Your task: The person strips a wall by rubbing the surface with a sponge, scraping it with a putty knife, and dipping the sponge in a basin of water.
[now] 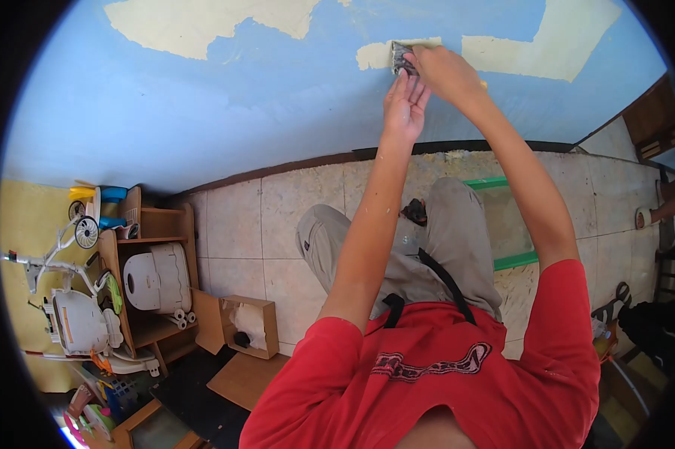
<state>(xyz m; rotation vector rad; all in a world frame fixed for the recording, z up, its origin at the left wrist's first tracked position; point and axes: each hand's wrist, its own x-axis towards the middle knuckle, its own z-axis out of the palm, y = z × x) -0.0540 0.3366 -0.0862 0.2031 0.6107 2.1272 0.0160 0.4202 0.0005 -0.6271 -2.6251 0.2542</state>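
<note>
Right hand (446,72) was closed on a small, dark grey, flat-faced tool (402,58) with pale smears; it gripped the end nearer the palm, fingertips on the face, which left the far edge free and probably gave tight control of its angle; any handle was hidden by the hand.

Tool sat up at the pale blue painted wall (278,112), over the narrow cream bare-looking patch (375,56); face looked close to the surface, though I couldn't tell if the whole edge touched.

Left hand (406,112) was open, palm partly showing, fingers nearly straight and only slightly spread; it gripped nothing that I could see; fingertips were just below the tool, right by the other hand, likely to steady or guide it; contact was too small to confirm.

Both arms reached out ahead, right elbow bent wider; that let the two hands meet from different sides without the forearms crossing. Knees in loose grey trousers (322,239) were bent towards the wall, likely to keep the body close to the work; green-edged flat panel (515,260) lay on the pale tiled floor (233,232) beside the right leg.
</note>
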